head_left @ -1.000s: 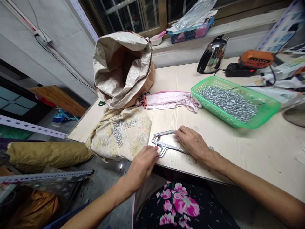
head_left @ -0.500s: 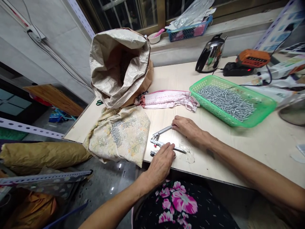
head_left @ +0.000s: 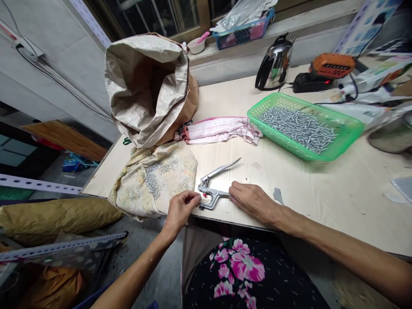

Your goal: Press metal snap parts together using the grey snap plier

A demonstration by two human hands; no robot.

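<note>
Silver snap-fastener pliers (head_left: 213, 198) with a spring and a small red tip lie near the table's front edge, handles spread apart. Closed round the end of the lower handle are the fingers of my right hand (head_left: 252, 201). My left hand (head_left: 183, 208) pinches thumb and forefinger together just beside the jaw; whatever is between the fingertips is too small to make out. Left of the pliers, small metal pins (head_left: 154, 180) are spread on a floral cloth (head_left: 180, 182). A grey scrap (head_left: 278, 195) rests to the right of my right hand.
A green basket (head_left: 349, 137) of many metal pins stands at the right. Behind are an open paper sack (head_left: 189, 98), a pink-white cloth (head_left: 222, 130), a kettle (head_left: 277, 62) and an orange battery on a charger (head_left: 310, 82). The table's front edge runs close below the pliers.
My left hand has left the lower handle and moved leftward to the jaw. My right hand has shifted from the upper handle to the lower one. The grey scrap is now uncovered.
</note>
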